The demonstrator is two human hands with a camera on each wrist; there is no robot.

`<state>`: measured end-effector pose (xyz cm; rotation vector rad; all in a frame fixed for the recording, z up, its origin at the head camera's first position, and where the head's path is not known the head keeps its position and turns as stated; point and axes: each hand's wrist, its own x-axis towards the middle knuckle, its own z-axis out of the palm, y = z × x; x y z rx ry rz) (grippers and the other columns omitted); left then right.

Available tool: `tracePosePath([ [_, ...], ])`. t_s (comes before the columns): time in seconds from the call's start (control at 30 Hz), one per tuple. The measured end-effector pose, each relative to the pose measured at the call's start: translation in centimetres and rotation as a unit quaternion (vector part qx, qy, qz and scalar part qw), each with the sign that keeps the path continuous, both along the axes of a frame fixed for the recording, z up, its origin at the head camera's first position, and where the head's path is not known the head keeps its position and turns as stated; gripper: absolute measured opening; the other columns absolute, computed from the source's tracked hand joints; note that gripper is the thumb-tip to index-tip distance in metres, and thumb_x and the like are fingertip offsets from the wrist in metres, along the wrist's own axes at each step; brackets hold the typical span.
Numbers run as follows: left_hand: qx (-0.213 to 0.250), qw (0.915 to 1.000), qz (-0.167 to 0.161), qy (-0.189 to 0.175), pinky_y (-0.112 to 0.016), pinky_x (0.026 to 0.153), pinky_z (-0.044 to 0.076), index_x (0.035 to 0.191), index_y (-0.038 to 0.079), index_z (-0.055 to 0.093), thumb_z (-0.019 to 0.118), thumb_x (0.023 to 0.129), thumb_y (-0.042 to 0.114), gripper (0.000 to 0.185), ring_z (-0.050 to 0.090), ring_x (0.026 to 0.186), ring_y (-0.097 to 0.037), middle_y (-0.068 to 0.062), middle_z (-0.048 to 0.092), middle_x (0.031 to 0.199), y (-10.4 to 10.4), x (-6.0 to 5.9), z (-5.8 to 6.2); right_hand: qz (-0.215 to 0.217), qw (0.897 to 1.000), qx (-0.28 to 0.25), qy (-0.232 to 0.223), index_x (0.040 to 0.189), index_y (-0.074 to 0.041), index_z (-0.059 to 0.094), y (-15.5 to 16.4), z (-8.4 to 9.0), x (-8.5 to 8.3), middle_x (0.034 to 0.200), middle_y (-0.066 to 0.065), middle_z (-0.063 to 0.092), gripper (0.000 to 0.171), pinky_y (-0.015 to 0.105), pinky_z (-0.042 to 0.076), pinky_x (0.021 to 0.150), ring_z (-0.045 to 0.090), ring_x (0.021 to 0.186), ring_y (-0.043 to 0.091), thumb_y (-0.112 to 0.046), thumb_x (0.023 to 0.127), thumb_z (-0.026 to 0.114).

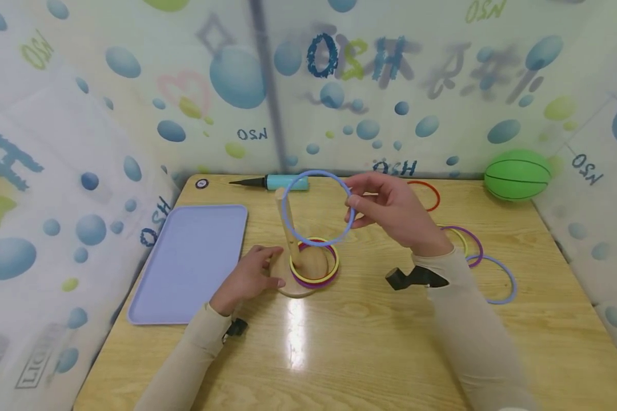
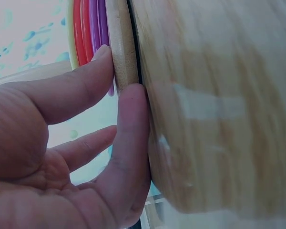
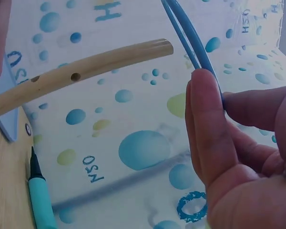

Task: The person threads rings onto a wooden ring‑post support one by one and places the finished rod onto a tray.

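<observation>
One blue ring (image 1: 319, 172) is near the peg (image 3: 109, 61), not around it, pinched by the right hand (image 1: 391, 208). The left hand (image 1: 247, 277) grips the wooden base (image 1: 294, 294). Best to tip the ring flat, right over the peg.

Held ring (image 1: 316, 172): plain light blue. Stacked rings (image 2: 84, 33): yellow, red, purple. Post (image 3: 109, 63): pale tan wood, dark round spots. Loose rings (image 1: 481, 250): red, yellow, purple, light blue. Tray (image 1: 190, 265): plain periwinkle. Pump (image 1: 275, 182): turquoise, black tip. Ball (image 1: 517, 177): green, dark lines. Sleeves (image 1: 473, 325): beige. Table (image 1: 360, 342): honey-brown, streaky grain. Wall sheet (image 1: 391, 23): whitish, blue and lime spots, H2O lettering.
</observation>
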<state>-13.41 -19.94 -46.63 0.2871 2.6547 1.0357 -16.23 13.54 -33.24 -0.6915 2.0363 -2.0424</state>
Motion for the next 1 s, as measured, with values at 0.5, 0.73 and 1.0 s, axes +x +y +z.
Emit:
tracePosePath([
  [0.5,-0.005,0.9999,-0.008,0.011,-0.051,0.099,0.056,0.153,0.004,0.055,0.091,0.084,0.018,0.079,0.067,0.117,-0.040,-0.024,0.056,0.135,-0.2,-0.1,-0.4,0.015,0.992,-0.044,-0.117,0.135,0.003,0.062,-4.7,-2.5,-2.5,0.094,0.006,0.066,0.030,0.036,0.066,0.077,0.076,0.082,0.018,-0.003,0.105,0.063],
  [0.73,0.002,0.9996,-0.013,0.026,-0.049,0.097,0.056,0.151,0.001,0.056,0.092,0.082,0.016,0.079,0.069,0.113,-0.040,-0.025,0.056,0.131,-0.3,-0.1,-0.6,0.006,0.989,-0.038,-0.145,0.134,0.005,0.061,-4.7,-4.9,-3.0,0.097,0.009,0.066,0.030,0.033,0.066,0.076,0.075,0.082,0.016,-0.002,0.105,0.061],
  [1.0,0.003,0.9995,-0.018,0.025,-0.048,0.096,0.056,0.152,0.000,0.055,0.092,0.083,0.017,0.080,0.069,0.113,-0.039,-0.025,0.056,0.131,-0.3,-0.1,-0.5,-0.003,0.987,0.007,-0.163,0.135,0.005,0.060,-4.3,-6.9,-3.2,0.101,0.009,0.066,0.031,0.041,0.066,0.083,0.074,0.084,0.016,-0.005,0.106,0.061],
])
